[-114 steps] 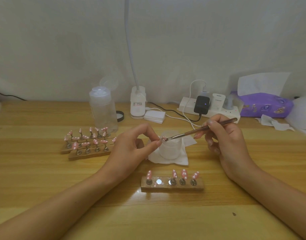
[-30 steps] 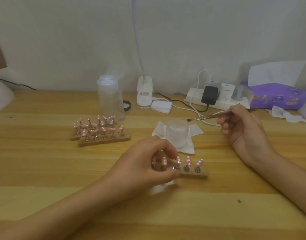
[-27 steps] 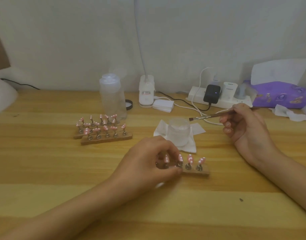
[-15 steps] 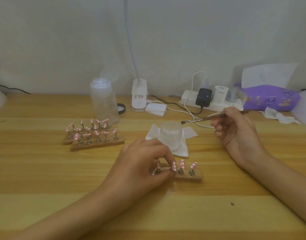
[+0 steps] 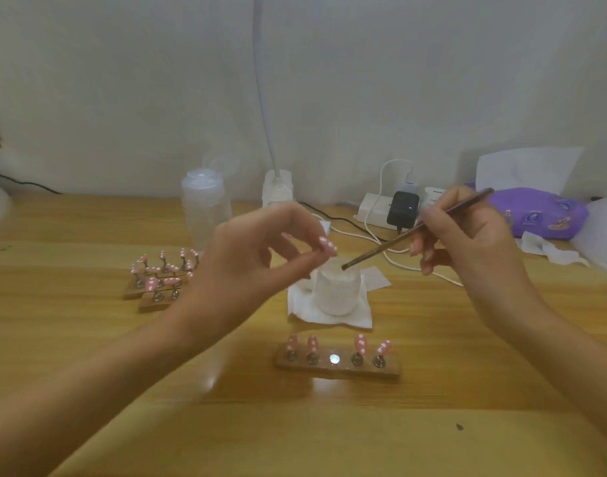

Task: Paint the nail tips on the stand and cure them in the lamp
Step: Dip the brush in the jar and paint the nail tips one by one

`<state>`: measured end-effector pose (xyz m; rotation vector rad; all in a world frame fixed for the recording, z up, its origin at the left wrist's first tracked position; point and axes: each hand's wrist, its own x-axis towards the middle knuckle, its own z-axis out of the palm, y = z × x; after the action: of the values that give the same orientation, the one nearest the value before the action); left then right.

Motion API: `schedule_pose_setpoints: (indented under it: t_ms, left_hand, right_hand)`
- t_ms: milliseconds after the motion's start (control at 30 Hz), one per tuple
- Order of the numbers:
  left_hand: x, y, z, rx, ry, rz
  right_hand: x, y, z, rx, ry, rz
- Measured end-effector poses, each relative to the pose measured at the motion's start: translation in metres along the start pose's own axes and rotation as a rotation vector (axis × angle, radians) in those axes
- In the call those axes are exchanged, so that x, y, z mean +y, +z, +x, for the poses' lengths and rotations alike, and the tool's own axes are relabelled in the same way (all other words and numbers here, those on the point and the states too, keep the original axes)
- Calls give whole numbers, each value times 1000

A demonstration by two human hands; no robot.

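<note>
My left hand (image 5: 257,256) is raised above the table and pinches a pink nail tip with white dots (image 5: 327,245) between thumb and fingertips. My right hand (image 5: 467,242) grips a thin brush (image 5: 415,230); its bristle end hangs just over the frosted jar (image 5: 336,289), close to the held tip. In front lies a wooden stand (image 5: 339,368) carrying several pink dotted tips, with one bare metal spot (image 5: 334,359) in the middle.
Two more wooden stands (image 5: 150,299) with pink tips lie at the left. A clear bottle (image 5: 205,208), a white lamp base (image 5: 277,189), a power strip with a black charger (image 5: 401,208) and a purple tissue pack (image 5: 542,213) line the back. White tissue (image 5: 357,316) lies under the jar.
My left hand has lifted a nail tip off the front stand's middle spot and raised it over the jar. My right hand swung the brush down toward the tip.
</note>
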<state>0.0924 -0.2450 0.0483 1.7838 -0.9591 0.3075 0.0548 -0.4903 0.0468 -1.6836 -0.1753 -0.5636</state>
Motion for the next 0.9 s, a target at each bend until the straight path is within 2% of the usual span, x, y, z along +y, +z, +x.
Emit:
schedule_pose_setpoints:
  t_ms: [100,233,467,700,800,900]
  left_hand:
    - [-17,9,11,54,-118,-147]
    - [-32,20,6,90,-221,-201]
    - [-36,23,-6,104,-218,-178]
    - [-43,21,-9,153,-230,-175]
    - [-45,21,-10,154,-197,-154]
    - [-43,23,-9,128,-174,-128]
  right_hand:
    - [-6,7,4,-82,-44,-124]
    - [-2,15,2,-137,-40,-190]
    - [9,23,-1,-150,5,-196]
    - [17,14,-3,6,128,-29]
    - [17,14,-4,7,84,-46]
    - [16,19,-7,-100,-14,-153]
